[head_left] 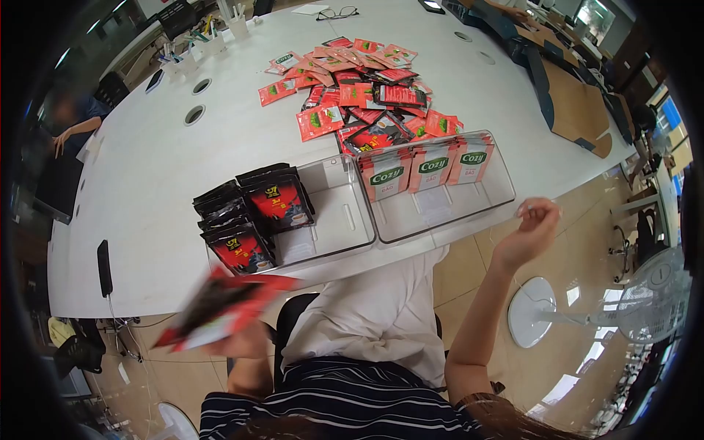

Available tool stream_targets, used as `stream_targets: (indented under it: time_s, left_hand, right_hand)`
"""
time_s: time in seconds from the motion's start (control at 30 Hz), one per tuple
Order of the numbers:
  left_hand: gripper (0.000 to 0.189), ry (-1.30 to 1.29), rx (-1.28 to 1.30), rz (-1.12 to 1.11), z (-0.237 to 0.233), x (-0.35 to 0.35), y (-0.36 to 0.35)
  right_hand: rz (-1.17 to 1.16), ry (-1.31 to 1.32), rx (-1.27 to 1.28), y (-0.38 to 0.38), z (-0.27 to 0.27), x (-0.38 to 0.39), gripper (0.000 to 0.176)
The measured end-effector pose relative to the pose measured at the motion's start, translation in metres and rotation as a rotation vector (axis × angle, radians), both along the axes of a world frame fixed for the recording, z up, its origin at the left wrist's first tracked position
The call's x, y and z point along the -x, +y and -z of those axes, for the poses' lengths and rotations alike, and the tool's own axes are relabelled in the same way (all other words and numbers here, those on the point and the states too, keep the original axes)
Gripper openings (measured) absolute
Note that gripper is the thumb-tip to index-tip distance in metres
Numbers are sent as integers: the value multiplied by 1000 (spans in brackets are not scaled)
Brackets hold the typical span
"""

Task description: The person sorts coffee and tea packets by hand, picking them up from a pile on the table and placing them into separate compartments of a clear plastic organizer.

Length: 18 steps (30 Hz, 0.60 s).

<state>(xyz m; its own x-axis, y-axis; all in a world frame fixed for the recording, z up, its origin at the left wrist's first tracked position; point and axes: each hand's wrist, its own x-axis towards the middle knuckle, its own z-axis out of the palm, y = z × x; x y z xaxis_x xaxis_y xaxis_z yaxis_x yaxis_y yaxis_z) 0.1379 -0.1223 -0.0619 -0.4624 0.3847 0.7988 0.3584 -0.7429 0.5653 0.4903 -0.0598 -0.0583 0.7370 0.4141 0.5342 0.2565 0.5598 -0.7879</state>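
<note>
My left hand point(246, 343), blurred by motion, is closed on a red and black coffee sachet point(220, 304) just off the table's near edge. My right hand point(539, 224) is raised beyond the right end of the bins, fingers loosely curled and apart, with nothing in it. The left clear bin point(341, 220) has black and red G7 coffee sachets point(282, 202) standing in two stacks at its left side. In the right clear bin point(469, 213), pink Cozy sachets point(433, 167) stand in three rows along the back.
Behind the bins lies a loose pile of mixed pink and black-red sachets point(356, 92). Glasses point(337, 13), pen cups point(209, 44) and an opened cardboard box point(572, 103) are farther back on the white table point(147, 183). A fan point(653, 293) stands at right. Another person's hand point(62, 139) shows at far left.
</note>
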Motion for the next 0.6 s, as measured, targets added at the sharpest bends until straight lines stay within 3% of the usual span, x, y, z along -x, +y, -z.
stream_targets:
  time_s: [0.03, 0.1, 0.17, 0.27, 0.37, 0.4, 0.5, 0.6]
  left_hand:
    - [31, -28, 12, 157, -10, -28, 3]
    - [28, 212, 275, 207, -5, -40, -3]
    - [29, 293, 381, 516, -26, -56, 5]
    - [32, 316, 450, 691, -28, -70, 8]
    - [32, 101, 711, 895, -20, -67, 4]
    - [33, -55, 670, 1024, -25, -71, 7]
    - [32, -107, 641, 977, -26, -74, 5]
    - [30, 92, 685, 860, -17, -57, 9]
  right_hand:
    - [23, -58, -65, -11, -4, 18, 40]
    - [-140, -182, -153, -36, -14, 58, 38]
    - [-299, -366, -191, -46, -19, 90, 32]
    - [-412, -392, 132, -61, -37, 118, 24]
    - [-514, -201, 215, -61, -20, 121, 31]
    - [-542, -83, 231, -60, -24, 126, 26]
    - [-596, 9, 277, -60, -26, 132, 24]
    - [-515, 5, 222, -59, -27, 132, 26]
